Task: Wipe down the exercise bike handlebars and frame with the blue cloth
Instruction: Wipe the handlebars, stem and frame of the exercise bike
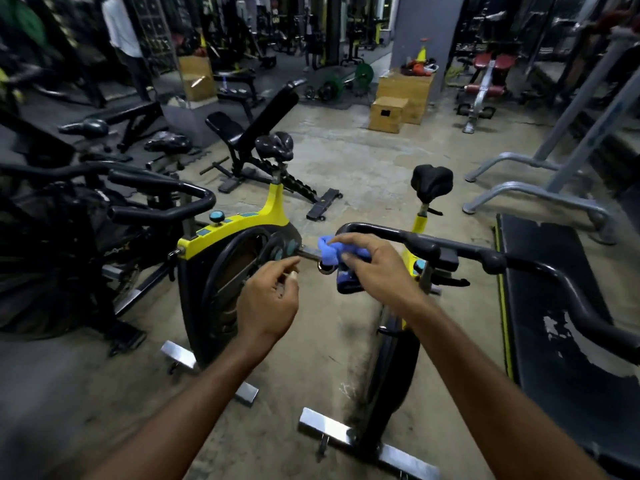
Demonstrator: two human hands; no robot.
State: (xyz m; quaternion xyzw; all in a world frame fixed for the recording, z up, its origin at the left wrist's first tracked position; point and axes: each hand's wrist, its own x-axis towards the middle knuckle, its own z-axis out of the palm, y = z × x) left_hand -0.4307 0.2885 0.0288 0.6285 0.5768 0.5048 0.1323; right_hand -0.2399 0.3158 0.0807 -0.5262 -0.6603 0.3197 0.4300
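Note:
A yellow and black exercise bike [394, 358] stands right in front of me, its black handlebars [460, 252] running from centre to the right edge. My right hand [374, 268] grips a bunched blue cloth [329, 252] at the left end of the handlebars, over a metal crank arm [310, 252]. My left hand [268, 299] hovers just left of the cloth with its fingers curled loosely; nothing is visibly held. The bike's black saddle [431, 181] sits beyond the bars.
A second yellow bike [239, 230] stands close on the left, with a black bike [104, 216] beyond it. An adjustable bench [263, 133], wooden plyo boxes [398, 98], grey machine legs [540, 199] and a worn black pad [554, 323] at the right surround the spot. A person stands far back left.

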